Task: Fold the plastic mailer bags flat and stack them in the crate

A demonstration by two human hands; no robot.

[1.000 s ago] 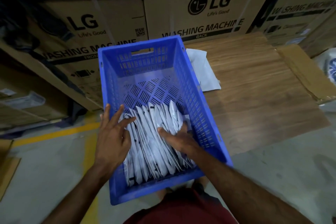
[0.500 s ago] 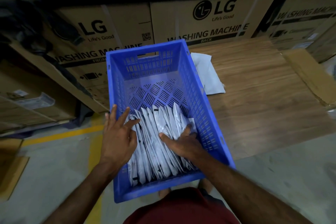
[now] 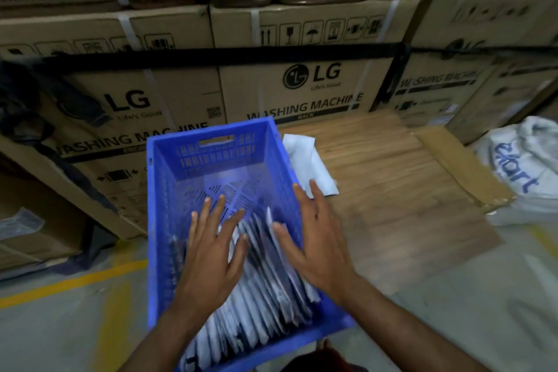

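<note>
Both grips wide, holding nothing: left hand point(image 3: 211, 254) and right hand point(image 3: 317, 238) spread over folded bags point(image 3: 265, 311) in the crate point(image 3: 211, 154). One loose bag point(image 3: 314, 166) lies just beside the crate's right wall.

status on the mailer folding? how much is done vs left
Done: a row of folded mailers stands packed in the near half of the blue crate; the far half shows bare floor. In hand: nothing gripped; left hand and right hand are open above the row. Left: at least one unfolded mailer on the wooden board beside the crate.
</note>
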